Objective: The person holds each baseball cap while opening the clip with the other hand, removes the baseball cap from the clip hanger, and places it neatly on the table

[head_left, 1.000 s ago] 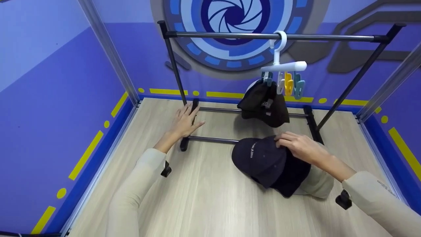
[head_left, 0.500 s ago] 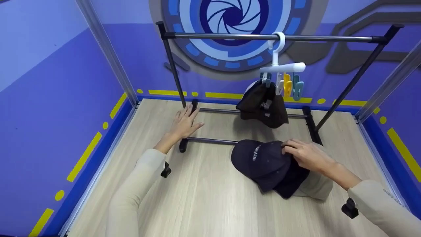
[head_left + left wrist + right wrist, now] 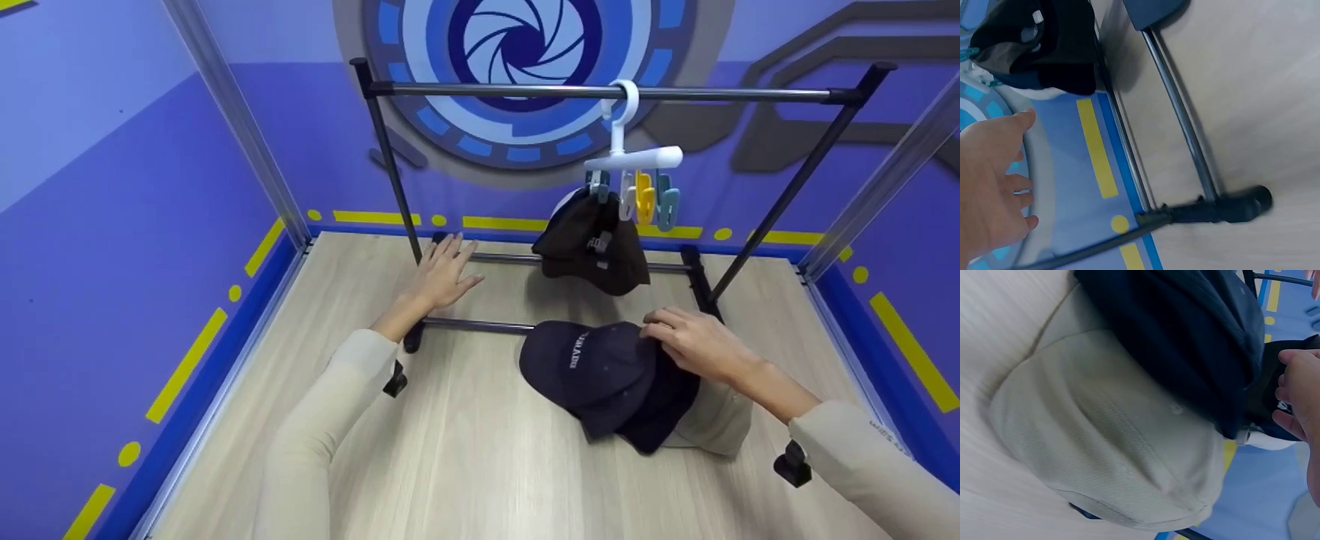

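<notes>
A stack of caps lies on the table: a navy cap [image 3: 600,371] with pale lettering on top, a darker cap [image 3: 670,412] under it, then a beige cap [image 3: 1112,433]. My right hand [image 3: 697,343] hovers at the navy cap's crown, fingers loosely curled; the right wrist view shows nothing gripped. Over the left end of the garment rack [image 3: 517,91], my left hand [image 3: 441,277] has its fingers spread and holds nothing. A dark brown cap [image 3: 592,244] hangs from a clip on a white hanger [image 3: 637,159], with a white edge showing behind it.
Several spare clips, including a yellow clip [image 3: 645,199], dangle from the hanger's front half. The rack's lower bar [image 3: 480,325] runs behind the caps, ending at a black left foot [image 3: 413,337]. Blue-purple panels [image 3: 135,225] wall the table on the sides and back.
My left hand has come off the rack's left foot and shifted right. The right hand drew slightly right along the navy cap, which turned a little. The head view has shifted slightly.
</notes>
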A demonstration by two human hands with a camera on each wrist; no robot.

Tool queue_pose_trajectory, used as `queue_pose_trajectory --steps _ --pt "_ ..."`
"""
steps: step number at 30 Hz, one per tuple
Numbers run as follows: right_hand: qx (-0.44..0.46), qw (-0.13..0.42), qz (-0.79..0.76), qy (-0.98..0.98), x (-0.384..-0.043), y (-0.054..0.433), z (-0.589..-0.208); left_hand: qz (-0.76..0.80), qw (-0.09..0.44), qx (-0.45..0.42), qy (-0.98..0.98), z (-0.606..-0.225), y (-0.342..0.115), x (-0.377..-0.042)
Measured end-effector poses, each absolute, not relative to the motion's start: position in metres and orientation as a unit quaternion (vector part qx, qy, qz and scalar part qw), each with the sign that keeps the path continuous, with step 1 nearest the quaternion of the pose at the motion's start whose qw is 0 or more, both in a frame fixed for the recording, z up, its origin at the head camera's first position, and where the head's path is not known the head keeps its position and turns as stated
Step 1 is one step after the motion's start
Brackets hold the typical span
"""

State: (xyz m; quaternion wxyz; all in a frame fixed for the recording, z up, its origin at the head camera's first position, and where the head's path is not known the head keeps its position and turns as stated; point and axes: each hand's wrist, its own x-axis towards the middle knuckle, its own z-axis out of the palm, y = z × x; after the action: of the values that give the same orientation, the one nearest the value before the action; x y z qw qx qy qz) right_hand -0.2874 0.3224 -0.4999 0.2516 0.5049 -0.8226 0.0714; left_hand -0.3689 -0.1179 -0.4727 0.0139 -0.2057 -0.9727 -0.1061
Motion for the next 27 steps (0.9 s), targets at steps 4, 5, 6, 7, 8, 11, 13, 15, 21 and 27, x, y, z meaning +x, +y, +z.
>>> queue_pose_trajectory --steps 4,5,6,7,8,11,13,15,21,27 --pt "0.501 0.258 0.068 -0.823 -0.292 0.322 -0.494 -0.107 0.029 -0.225 -0.968 -0.466 -0.099 -0.372" --pt "0.498 0.258 0.065 -0.825 -0.293 0.322 -0.493 -0.108 0.031 -0.23 -0.967 -0.463 -0.094 -0.372" --pt "0.493 0.258 0.061 -0.829 -0.294 0.322 -0.491 -0.107 0.035 -0.235 -0.965 -0.461 -0.089 -0.373" --pt "0.486 0.257 0.059 -0.833 -0.295 0.322 -0.49 -0.106 0.037 -0.24 -0.964 -0.458 -0.084 -0.374" --pt "0.477 0.256 0.056 -0.839 -0.296 0.322 -0.488 -0.106 0.04 -0.245 -0.963 -0.456 -0.079 -0.374" --pt "0.443 0.258 0.055 -0.857 -0.301 0.322 -0.484 -0.113 0.055 -0.258 -0.958 -0.448 -0.063 -0.377" --pt "0.414 0.264 0.065 -0.869 -0.306 0.32 -0.481 -0.122 0.07 -0.265 -0.954 -0.443 -0.052 -0.379" --pt "0.381 0.274 0.079 -0.879 -0.313 0.318 -0.478 -0.14 0.086 -0.272 -0.948 -0.438 -0.041 -0.382" --pt "0.258 0.256 0.157 -0.918 -0.337 0.306 -0.465 -0.264 0.093 -0.281 -0.918 -0.417 -0.004 -0.394" --pt "0.166 0.171 0.292 -0.926 -0.364 0.292 -0.45 -0.432 0.049 -0.246 -0.866 -0.4 0.04 -0.413"
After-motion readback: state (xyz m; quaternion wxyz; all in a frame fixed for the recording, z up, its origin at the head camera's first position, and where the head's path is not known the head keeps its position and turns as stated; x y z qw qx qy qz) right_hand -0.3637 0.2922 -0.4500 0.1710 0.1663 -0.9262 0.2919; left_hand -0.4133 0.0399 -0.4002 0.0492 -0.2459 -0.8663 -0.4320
